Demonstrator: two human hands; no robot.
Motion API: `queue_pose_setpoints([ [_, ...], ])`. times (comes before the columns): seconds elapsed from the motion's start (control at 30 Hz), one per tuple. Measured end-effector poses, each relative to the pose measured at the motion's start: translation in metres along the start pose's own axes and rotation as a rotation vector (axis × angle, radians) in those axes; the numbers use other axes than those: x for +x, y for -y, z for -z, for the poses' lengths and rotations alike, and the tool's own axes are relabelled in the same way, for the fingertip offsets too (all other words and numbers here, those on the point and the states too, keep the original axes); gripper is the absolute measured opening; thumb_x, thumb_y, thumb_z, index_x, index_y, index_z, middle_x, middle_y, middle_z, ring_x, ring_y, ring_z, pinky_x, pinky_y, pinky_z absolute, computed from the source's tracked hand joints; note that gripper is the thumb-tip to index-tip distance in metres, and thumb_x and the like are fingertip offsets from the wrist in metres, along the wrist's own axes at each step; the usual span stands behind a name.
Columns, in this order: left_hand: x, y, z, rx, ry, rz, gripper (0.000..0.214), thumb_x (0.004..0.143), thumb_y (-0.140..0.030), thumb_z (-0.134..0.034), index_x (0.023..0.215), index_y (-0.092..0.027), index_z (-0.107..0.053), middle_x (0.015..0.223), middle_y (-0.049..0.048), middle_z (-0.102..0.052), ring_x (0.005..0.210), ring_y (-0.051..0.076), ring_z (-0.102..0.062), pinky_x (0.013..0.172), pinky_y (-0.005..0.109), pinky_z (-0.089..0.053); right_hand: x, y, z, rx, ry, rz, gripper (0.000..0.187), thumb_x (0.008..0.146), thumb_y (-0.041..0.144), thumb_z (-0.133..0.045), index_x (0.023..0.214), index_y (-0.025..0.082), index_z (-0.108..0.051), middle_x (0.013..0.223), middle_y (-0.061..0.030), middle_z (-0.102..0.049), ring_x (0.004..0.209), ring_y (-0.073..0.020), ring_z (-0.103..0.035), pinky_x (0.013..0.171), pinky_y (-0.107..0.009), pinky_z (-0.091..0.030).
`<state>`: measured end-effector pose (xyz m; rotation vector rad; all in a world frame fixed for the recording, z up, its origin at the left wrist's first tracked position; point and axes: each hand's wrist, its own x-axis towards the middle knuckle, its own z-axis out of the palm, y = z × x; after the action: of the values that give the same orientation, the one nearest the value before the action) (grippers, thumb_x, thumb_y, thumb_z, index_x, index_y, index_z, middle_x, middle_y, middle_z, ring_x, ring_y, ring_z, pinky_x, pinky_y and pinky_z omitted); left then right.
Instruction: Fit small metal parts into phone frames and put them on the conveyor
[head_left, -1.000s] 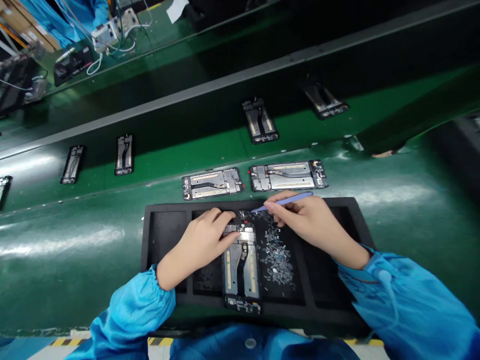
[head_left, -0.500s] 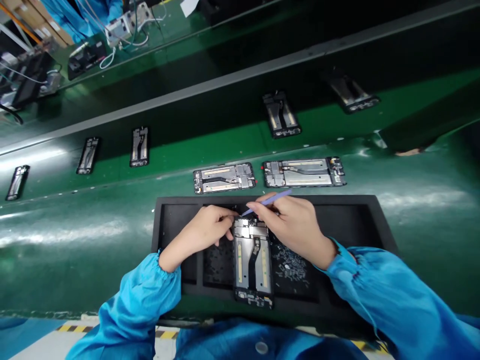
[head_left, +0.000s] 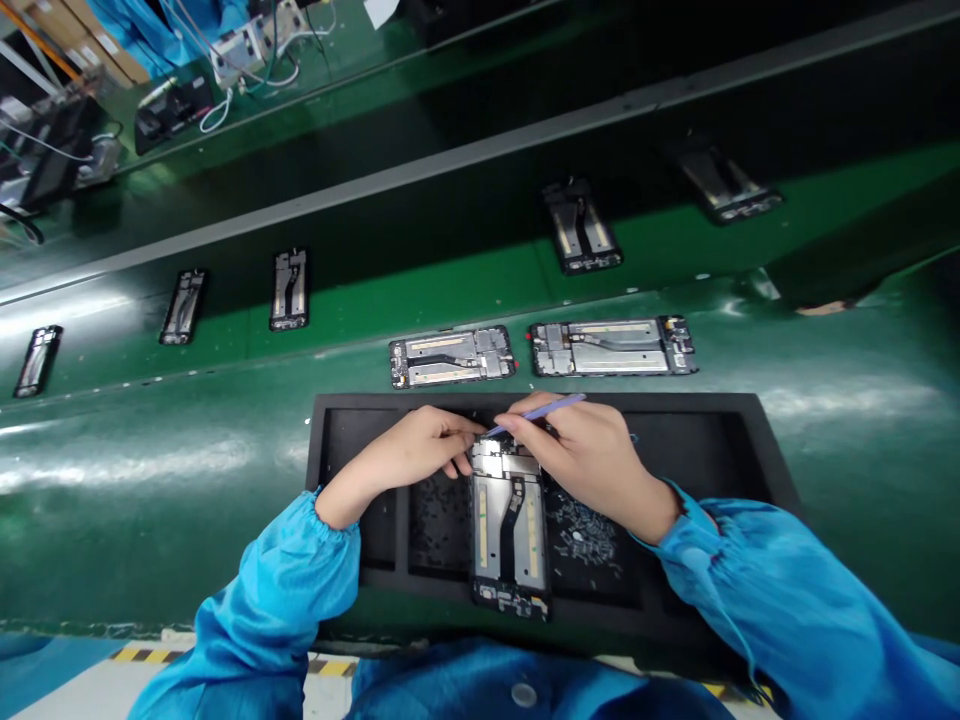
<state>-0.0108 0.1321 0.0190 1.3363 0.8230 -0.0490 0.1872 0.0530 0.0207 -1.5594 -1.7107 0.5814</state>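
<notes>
A phone frame (head_left: 510, 530) lies lengthwise in the middle of a black foam tray (head_left: 352, 420). My left hand (head_left: 416, 455) rests at the frame's top left corner, fingers curled and pinched against it. My right hand (head_left: 585, 455) grips purple tweezers (head_left: 536, 412), whose tip points down-left at the frame's top edge, close to my left fingertips. Several tiny silvery parts (head_left: 585, 535) lie scattered in the tray compartment to the right of the frame.
Two more phone frames (head_left: 452, 357) (head_left: 611, 346) lie crosswise on the green bench just beyond the tray. Several others (head_left: 289, 290) (head_left: 581, 227) ride the green conveyor belt behind. Cables and equipment (head_left: 240, 50) sit at the far left top.
My right hand moved left from the loose parts to the frame's top edge with the tweezers. My left hand curled in beside the tweezer tip. The view shifted slightly.
</notes>
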Motion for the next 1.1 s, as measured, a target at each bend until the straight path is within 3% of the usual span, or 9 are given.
queue_pose_setpoints([
  [0.3,-0.002,-0.005,0.0,0.007,0.011,-0.021,0.026,0.095,-0.011,-0.048,0.096,-0.01,-0.074,0.073,0.0021,-0.069,0.066,0.01,-0.066,0.065,0.022,-0.056,-0.001,-0.005,0.0,0.087,0.027,0.051,0.029,0.098,0.042,-0.059,0.079,0.023,-0.069,0.081,-0.0052,-0.077,0.076,-0.0211,-0.074,0.075,-0.034,-0.059],
  [0.47,-0.003,-0.005,0.0,0.045,-0.006,-0.028,0.029,0.093,-0.01,-0.046,0.102,-0.01,-0.074,0.073,0.0018,-0.069,0.065,0.011,-0.066,0.064,0.022,-0.057,0.001,-0.006,0.008,0.113,0.054,0.054,0.025,0.096,0.045,-0.063,0.09,0.024,-0.074,0.088,-0.0052,-0.079,0.082,-0.0227,-0.074,0.077,-0.037,-0.06],
  [0.57,-0.005,-0.004,-0.001,0.101,-0.041,-0.037,0.032,0.096,-0.016,-0.048,0.115,-0.01,-0.073,0.074,0.0022,-0.07,0.062,0.011,-0.066,0.06,0.022,-0.056,-0.001,0.001,0.02,0.132,-0.109,-0.058,0.021,0.096,0.043,-0.063,0.093,0.026,-0.074,0.091,-0.0053,-0.078,0.084,-0.0237,-0.073,0.08,-0.04,-0.059],
  [0.63,-0.007,-0.003,-0.003,0.163,-0.086,-0.049,0.033,0.099,-0.024,-0.05,0.122,-0.012,-0.071,0.071,0.001,-0.07,0.055,0.011,-0.063,0.054,0.021,-0.053,-0.005,0.005,0.025,0.191,-0.304,-0.236,0.021,0.095,0.045,-0.063,0.089,0.026,-0.069,0.079,-0.0034,-0.073,0.072,-0.0208,-0.069,0.069,-0.037,-0.057],
  [0.7,-0.008,-0.004,-0.007,0.247,-0.167,-0.078,0.033,0.1,-0.026,-0.051,0.124,-0.015,-0.07,0.071,0.0,-0.07,0.05,0.01,-0.06,0.051,0.021,-0.05,-0.011,0.005,0.025,0.262,-0.409,-0.382,0.022,0.094,0.047,-0.064,0.09,0.026,-0.063,0.066,0.0006,-0.063,0.057,-0.0175,-0.061,0.054,-0.032,-0.051],
  [0.77,-0.009,-0.004,-0.013,0.358,-0.293,-0.133,0.029,0.098,-0.022,-0.052,0.118,-0.016,-0.071,0.081,0.0017,-0.072,0.057,0.01,-0.063,0.057,0.022,-0.053,-0.017,0.002,0.02,0.292,-0.37,-0.456,0.025,0.091,0.05,-0.066,0.095,0.026,-0.059,0.059,0.0039,-0.057,0.049,-0.016,-0.056,0.045,-0.029,-0.044],
  [0.9,-0.012,-0.006,-0.024,0.607,-0.499,-0.31,0.025,0.099,-0.023,-0.053,0.114,-0.017,-0.071,0.111,0.0096,-0.069,0.089,0.018,-0.068,0.079,0.032,-0.056,-0.023,-0.004,0.01,0.199,-0.261,-0.508,0.03,0.089,0.052,-0.065,0.094,0.025,-0.053,0.056,0.0049,-0.055,0.046,-0.0155,-0.053,0.045,-0.029,-0.039],
  [1.1,-0.006,-0.006,-0.027,0.873,-0.355,-0.568,0.031,0.095,-0.04,-0.069,0.117,-0.019,-0.072,0.109,0.0084,-0.067,0.103,0.025,-0.061,0.094,0.041,-0.052,-0.02,-0.003,0.008,0.188,-0.185,-0.483,0.029,0.091,0.051,-0.062,0.087,0.026,-0.049,0.054,0.0057,-0.055,0.045,-0.0149,-0.052,0.047,-0.029,-0.038],
])
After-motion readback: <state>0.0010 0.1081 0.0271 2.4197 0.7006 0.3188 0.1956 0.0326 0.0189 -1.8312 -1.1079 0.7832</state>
